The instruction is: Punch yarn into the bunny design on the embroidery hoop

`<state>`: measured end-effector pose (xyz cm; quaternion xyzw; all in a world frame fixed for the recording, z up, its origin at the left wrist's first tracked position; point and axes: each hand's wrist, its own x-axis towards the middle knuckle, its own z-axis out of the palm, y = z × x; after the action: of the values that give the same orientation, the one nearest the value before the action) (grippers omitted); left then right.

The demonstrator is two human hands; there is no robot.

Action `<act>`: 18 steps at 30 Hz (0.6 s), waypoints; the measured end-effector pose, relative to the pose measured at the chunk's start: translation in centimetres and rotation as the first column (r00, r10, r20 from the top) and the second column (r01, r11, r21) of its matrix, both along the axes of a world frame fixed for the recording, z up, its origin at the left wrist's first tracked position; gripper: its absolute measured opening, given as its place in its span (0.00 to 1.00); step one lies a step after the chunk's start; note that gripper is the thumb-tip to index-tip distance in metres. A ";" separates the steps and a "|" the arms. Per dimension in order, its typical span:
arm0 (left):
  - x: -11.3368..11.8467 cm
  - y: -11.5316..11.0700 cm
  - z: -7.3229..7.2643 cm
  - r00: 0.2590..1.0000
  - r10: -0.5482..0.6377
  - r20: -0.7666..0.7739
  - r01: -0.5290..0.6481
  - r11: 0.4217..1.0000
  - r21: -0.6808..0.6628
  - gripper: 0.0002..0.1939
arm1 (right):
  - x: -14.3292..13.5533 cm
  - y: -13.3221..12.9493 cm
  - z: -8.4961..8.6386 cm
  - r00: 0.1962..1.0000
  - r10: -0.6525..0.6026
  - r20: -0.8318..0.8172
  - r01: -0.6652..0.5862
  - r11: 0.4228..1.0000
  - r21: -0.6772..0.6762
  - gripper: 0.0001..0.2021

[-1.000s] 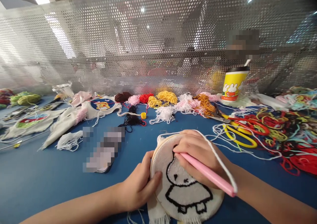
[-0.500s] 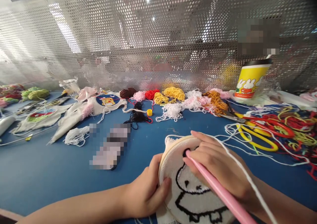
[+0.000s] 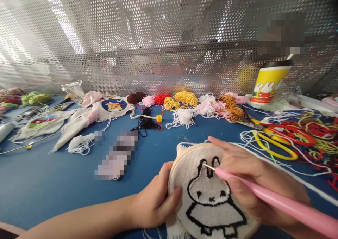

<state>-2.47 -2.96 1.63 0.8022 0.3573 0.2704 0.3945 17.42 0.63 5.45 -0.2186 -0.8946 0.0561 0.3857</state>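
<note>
A round hoop (image 3: 182, 154) holds cream cloth with a rabbit figure (image 3: 211, 189) outlined in black yarn; white stitches line part of its face edge. My left hand (image 3: 160, 198) grips the hoop's left rim, thumb on the cloth. My right hand (image 3: 250, 175) is closed around a pink punch needle (image 3: 277, 198). The metal tip touches or hovers just over the rabbit's left ear; which one I cannot tell. White yarn (image 3: 311, 188) trails behind the right hand to the right edge.
Yarn bundles (image 3: 185, 98) line the table (image 3: 66, 182) below a perforated metal screen (image 3: 158, 38). Yellow and red scissors (image 3: 277, 151) lie at the right beside tangled yarn, near a yellow cup (image 3: 270, 82). A blurred phone-like object (image 3: 118, 156) and embroidered cloths (image 3: 114, 106) are at the left.
My right hand has drawn the needle back, and its metal tip now shows out of the cloth. The pink handle has swung lower toward the right, uncovering the rabbit. My left hand keeps its grip.
</note>
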 end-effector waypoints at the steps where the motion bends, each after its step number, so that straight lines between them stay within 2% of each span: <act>1: 0.0 0.0 0.0 1.000 0.002 0.002 -0.002 1.000 -0.003 0.18 | 0.0 0.1 0.0 0.997 -0.012 0.076 0.009 0.999 0.037 0.10; 3: 0.0 -0.2 -0.1 1.000 0.006 0.005 -0.006 1.000 -0.010 0.18 | 0.0 0.2 -0.2 0.990 -0.024 0.137 0.010 0.995 0.104 0.09; 5: -0.1 -0.3 -0.1 1.000 0.010 0.004 -0.010 1.000 -0.003 0.18 | -0.2 0.3 -0.4 0.997 -0.011 0.077 0.002 0.993 0.119 0.05; 9: -0.1 -0.3 -0.2 1.000 0.011 0.019 -0.011 1.000 -0.011 0.19 | -0.5 0.1 -0.3 0.999 -0.032 -0.045 0.035 0.996 0.087 0.06; 14: -0.2 -0.1 -0.3 0.998 -0.025 0.059 0.028 0.998 -0.048 0.18 | -0.2 -0.3 0.6 0.999 -0.002 0.044 0.001 1.000 0.025 0.10; 18: -0.2 0.0 -0.4 0.997 -0.024 0.070 0.028 0.998 -0.054 0.19 | 0.1 -0.5 0.7 1.000 0.011 0.018 -0.011 1.000 -0.018 0.11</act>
<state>-2.63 -2.98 1.19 0.7857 0.3403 0.2830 0.4322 17.51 0.12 6.13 -0.2175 -0.8988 0.0642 0.3751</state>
